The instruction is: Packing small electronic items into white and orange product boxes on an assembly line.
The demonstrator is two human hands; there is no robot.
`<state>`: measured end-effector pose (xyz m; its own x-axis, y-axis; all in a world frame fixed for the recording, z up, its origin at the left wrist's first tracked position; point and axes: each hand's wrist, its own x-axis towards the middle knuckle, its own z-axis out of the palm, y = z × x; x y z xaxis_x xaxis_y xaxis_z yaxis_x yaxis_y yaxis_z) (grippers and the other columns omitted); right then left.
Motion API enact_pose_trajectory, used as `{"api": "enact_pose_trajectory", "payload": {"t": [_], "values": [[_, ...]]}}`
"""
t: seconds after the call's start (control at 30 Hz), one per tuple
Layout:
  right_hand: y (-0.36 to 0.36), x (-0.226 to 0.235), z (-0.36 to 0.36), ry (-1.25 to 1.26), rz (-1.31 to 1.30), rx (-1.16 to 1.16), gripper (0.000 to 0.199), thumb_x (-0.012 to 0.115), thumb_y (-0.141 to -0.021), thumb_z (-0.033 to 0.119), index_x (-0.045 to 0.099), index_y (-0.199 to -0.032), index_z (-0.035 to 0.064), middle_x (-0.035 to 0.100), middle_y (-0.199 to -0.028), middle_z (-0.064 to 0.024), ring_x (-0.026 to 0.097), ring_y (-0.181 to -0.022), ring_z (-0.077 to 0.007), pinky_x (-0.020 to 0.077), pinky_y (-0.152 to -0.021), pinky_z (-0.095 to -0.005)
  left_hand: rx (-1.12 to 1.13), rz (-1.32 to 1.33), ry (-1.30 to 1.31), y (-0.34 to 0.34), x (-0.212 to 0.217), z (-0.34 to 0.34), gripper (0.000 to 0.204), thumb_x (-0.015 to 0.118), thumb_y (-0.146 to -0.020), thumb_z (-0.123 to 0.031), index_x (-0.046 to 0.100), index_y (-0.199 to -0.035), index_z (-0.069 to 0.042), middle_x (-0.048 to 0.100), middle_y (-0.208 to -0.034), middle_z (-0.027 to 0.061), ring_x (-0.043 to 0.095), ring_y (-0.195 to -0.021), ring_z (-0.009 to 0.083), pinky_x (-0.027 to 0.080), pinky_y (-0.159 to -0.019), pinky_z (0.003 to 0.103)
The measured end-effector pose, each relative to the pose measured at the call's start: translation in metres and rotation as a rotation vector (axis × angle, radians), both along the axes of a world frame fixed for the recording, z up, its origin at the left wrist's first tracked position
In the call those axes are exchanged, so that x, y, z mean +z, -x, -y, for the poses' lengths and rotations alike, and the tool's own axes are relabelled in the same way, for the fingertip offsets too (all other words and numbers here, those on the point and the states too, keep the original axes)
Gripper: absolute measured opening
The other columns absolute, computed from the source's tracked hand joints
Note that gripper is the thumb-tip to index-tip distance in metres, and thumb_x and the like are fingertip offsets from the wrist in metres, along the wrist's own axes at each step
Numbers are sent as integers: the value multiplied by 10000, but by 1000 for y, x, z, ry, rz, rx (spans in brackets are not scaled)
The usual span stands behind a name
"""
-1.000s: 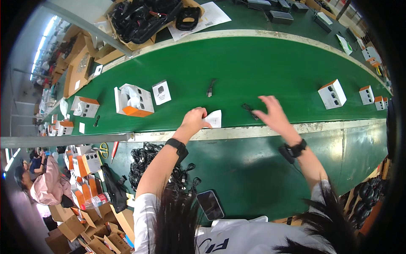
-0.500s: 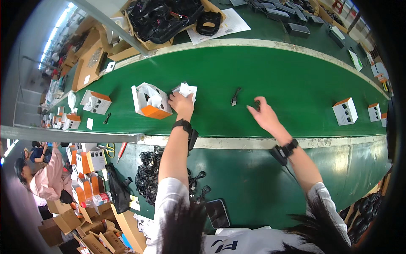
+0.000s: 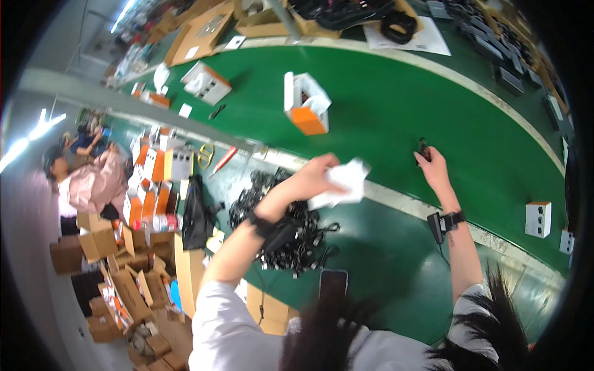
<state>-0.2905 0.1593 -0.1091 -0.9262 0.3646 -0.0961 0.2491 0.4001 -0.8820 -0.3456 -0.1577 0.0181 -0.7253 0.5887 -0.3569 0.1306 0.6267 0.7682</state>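
Observation:
My left hand is closed on white paper slips, blurred by motion, above the near edge of the belt. Beneath that wrist lies a tangled heap of black cables on the near table. My right hand is over the green belt, its thumb and fingers pinched on a short black cable. Farther off to the left, an open white and orange box stands on the belt with white wrapping inside. That box is apart from both hands.
Another open box, a small cable and a white card sit farther left on the belt. A closed box stands at right. A metal rail crosses at left. A phone lies near my body.
My left hand has carried the paper slips away from the open box, back toward me. My right hand has reached the black cable and closed on it. The view has turned left.

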Motion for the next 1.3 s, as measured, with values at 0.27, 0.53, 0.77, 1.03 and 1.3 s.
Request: {"api": "enact_pose_trajectory", "payload": {"t": [0.27, 0.53, 0.77, 1.03, 1.3], "values": [[-50, 35, 41, 264, 39, 198, 131, 609, -829, 84, 539, -877, -16, 541, -709, 4, 479, -624, -75, 386, -592, -208, 575, 418, 853, -252, 45, 372, 639, 792, -623, -292, 522, -1108, 25, 629, -1009, 111, 606, -887, 158, 487, -742, 300], [-69, 110, 107, 480, 175, 358, 147, 622, -836, 143, 544, -907, 40, 550, -703, 6, 538, -615, -43, 325, -451, -177, 1001, 4, 747, -343, -41, 422, 599, 747, -690, -253, 506, -1184, -12, 578, -1112, 169, 569, -997, 256, 498, -754, 334], [-22, 135, 127, 646, 142, 233, 134, 578, -873, 162, 490, -879, 60, 513, -663, 1, 345, -466, -23, 281, -407, -176, 608, -391, -195, -59, 12, 100, 484, 714, -763, -196, 478, -1118, 33, 550, -1083, 114, 559, -906, 166, 448, -805, 264], [-34, 146, 102, 645, 67, 123, 131, 571, -873, 146, 483, -898, 51, 507, -657, 3, 356, -463, -26, 285, -407, -188, 922, -382, -118, 75, -6, -57, 342, 577, -774, -139, 495, -1070, 12, 599, -962, 252, 587, -892, 410, 472, -794, 460], [-132, 167, 65, 600, 92, -32, 209, 589, -862, 124, 510, -1021, 14, 496, -710, 19, 379, -551, -38, 323, -484, -185, 303, -382, -430, 28, 16, -44, 179, 512, -874, -117, 536, -853, 58, 568, -661, 210, 593, -573, 271, 462, -543, 368]]}}
